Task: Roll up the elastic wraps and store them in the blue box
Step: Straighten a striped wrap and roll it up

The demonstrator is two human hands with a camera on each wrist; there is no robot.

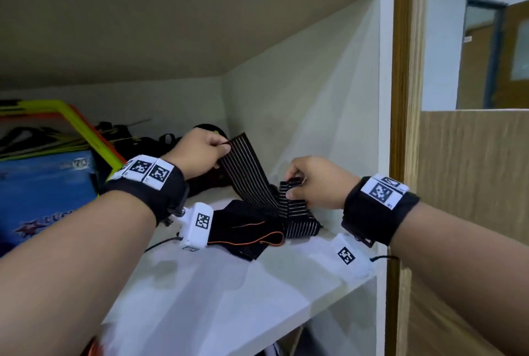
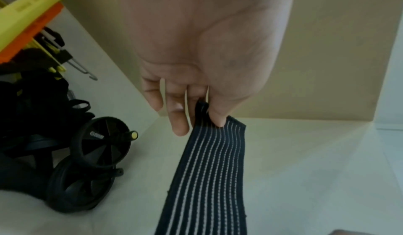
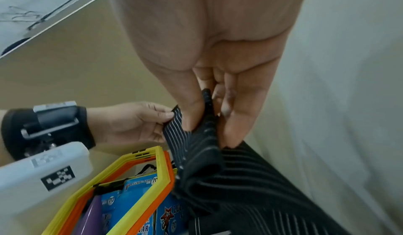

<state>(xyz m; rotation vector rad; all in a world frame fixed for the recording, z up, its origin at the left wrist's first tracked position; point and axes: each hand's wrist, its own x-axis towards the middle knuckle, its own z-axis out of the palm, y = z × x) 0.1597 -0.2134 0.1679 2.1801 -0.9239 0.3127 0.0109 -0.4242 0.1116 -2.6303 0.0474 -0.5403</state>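
- two hands are up over the white shelf [image 1: 217,284], each wrist in a black band with white coded tags.
- one striped elastic wrap [image 1: 249,175] is stretched between them: black cloth with thin pale lines running along its length.
- the left hand [image 1: 200,152] pinches one end of the wrap between thumb and fingers, holding it raised above the shelf; in the left wrist view the strip [image 2: 209,169] hangs flat and straight away from the fingers [image 2: 176,118].
- the right hand [image 1: 312,181] grasps the other part of the wrap, fingers curled round a bunched, folded section; in the right wrist view the cloth [image 3: 202,152] curls into loose folds below the fingertips.
- more black fabric [image 1: 246,229] lies in a heap on the shelf under the hands, one piece edged in orange; how many pieces are in the heap i cannot tell.
- one blue box [image 1: 43,192] stands on the shelf to the left, well apart from the wrap.
- yellow and orange frames [image 1: 86,132] lean behind the box; their count is unclear.
- two black wheels [image 2: 98,163] lie by the back wall.
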